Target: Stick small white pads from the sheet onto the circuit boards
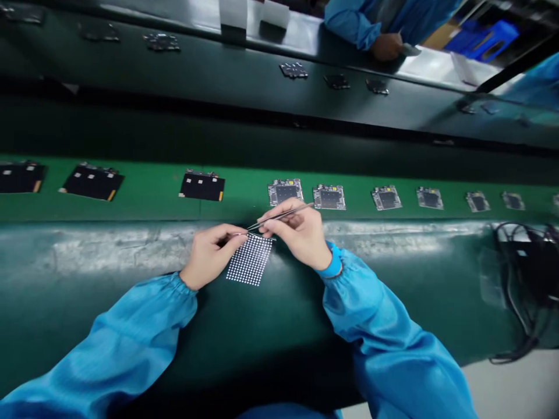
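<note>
The person's right hand (297, 234) was closed in a pencil-style pinch on a pair of slim steel tweezers (282, 216), whose points angled down and left toward the other hand. The left hand (213, 256) was curled closed, thumb on top, around something thin with a bright metal end that reached the upper corner of the sheet; it was too small to tell what it was. The perforated sheet (250, 260), a small dark square with rows of tiny bright holes, lay tilted on the padded green bench edge (131, 250) near the frame's center, between and just below the hands.

A blue wrist strap (331, 262) circled the right wrist, and both arms wore blue smock sleeves (393, 326). Just above the hands ran a green conveyor belt (244, 203) carrying a row of bare circuit boards (329, 196) toward the right and black-covered boards (201, 185) toward the left. A tangle of black cables (519, 273) sat at the right edge. At the upper right, a co-worker's hand (386, 46) rested beyond a second dark belt (231, 52) bearing more boards (293, 70).
</note>
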`<move>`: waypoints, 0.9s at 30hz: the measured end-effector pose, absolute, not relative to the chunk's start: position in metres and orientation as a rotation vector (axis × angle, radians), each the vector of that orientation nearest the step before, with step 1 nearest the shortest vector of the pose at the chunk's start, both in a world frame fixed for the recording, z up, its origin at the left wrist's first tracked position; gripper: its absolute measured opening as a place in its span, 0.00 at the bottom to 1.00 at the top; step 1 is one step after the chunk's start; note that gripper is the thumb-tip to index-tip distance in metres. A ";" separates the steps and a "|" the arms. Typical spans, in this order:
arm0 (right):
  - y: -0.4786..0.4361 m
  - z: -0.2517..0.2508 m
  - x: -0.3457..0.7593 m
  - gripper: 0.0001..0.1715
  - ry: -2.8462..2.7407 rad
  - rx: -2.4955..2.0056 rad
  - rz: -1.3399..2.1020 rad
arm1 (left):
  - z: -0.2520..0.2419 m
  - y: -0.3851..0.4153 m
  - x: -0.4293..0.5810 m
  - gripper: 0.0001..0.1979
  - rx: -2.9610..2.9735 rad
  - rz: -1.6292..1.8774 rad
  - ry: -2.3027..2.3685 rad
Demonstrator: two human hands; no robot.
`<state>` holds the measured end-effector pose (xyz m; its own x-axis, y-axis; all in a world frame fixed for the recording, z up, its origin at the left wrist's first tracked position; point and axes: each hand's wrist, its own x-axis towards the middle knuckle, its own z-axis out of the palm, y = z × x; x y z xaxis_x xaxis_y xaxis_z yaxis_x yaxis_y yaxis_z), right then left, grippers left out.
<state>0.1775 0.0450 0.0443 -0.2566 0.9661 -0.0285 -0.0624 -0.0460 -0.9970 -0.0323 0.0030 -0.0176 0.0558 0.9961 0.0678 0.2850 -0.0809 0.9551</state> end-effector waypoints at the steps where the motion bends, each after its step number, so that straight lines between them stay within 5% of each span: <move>1: 0.042 0.043 0.172 0.12 -1.340 -1.051 1.473 | -0.017 0.003 -0.032 0.07 1.499 1.083 1.338; 27: 0.041 0.040 0.164 0.10 -1.342 -1.064 1.471 | -0.017 0.004 -0.032 0.08 1.487 1.073 1.326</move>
